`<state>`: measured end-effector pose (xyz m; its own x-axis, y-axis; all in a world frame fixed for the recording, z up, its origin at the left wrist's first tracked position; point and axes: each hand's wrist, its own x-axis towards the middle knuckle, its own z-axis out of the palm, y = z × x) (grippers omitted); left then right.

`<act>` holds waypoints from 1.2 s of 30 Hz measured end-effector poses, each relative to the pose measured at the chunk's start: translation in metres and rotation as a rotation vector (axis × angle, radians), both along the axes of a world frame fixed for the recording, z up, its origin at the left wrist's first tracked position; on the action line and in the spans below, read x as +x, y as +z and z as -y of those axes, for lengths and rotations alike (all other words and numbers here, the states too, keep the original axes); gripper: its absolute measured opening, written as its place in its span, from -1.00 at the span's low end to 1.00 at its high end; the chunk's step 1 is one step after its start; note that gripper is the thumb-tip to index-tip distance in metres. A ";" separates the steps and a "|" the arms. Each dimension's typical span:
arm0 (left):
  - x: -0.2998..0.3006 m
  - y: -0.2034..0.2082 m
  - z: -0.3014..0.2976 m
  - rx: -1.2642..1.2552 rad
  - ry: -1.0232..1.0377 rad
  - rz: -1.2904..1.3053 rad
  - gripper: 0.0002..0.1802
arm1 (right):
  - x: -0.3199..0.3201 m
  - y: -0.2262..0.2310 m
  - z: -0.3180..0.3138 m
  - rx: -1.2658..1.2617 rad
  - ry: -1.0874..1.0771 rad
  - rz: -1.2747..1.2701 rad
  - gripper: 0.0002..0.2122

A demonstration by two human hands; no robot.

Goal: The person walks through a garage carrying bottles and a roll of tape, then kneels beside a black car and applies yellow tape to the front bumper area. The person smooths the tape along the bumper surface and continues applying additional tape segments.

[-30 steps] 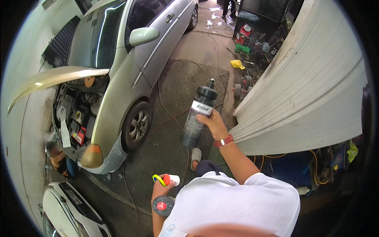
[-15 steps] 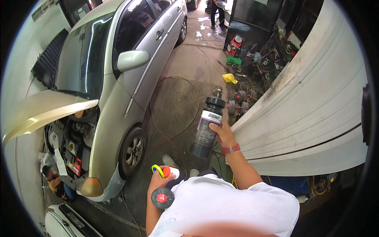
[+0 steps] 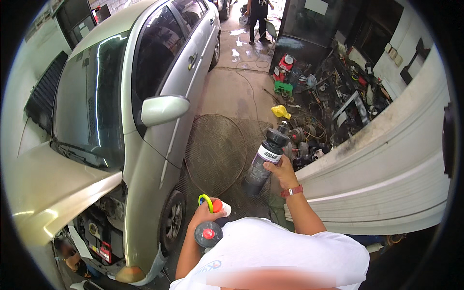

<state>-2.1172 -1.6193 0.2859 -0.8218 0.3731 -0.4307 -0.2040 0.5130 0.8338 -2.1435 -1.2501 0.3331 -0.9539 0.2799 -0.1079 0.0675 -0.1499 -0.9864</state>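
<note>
My right hand [image 3: 282,173] is wrapped round a dark bottle [image 3: 265,164] with a pale label band and a narrow top, held tilted in front of me. In my left hand [image 3: 205,212], fingers close on a small white container [image 3: 225,209] with an orange-red end. A yellow-green ring [image 3: 205,199] stands up from the same hand; whether it is a roll of tape I cannot tell. Against my left forearm rests a round dark object [image 3: 208,234] with a red centre, perhaps tucked under the arm; the rest of it is hidden.
A pale gold car [image 3: 145,121] with its hood raised stands at my left. Somebody crouches by its front [image 3: 72,256]. White bent panels [image 3: 367,174] lie to my right. Tools, a yellow bag [image 3: 281,112] and a hose [image 3: 244,140] are on the floor. Another person [image 3: 258,19] stands far ahead.
The view has shifted, and more of the clutter at the right shows. Both hands keep their holds; the dark bottle and the left hand's things appear slightly farther right.
</note>
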 end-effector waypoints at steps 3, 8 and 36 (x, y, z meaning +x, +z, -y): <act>-0.055 -0.011 0.018 0.023 0.005 -0.005 -0.30 | -0.063 0.009 0.020 -0.080 0.023 -0.065 -0.39; -0.134 -0.019 0.021 0.030 -0.045 0.067 -0.26 | -0.127 0.021 0.034 -0.069 -0.009 -0.103 -0.42; -0.622 -0.039 -0.252 0.091 -0.107 0.179 -0.31 | -0.548 -0.004 -0.240 0.068 -0.141 -0.066 -0.27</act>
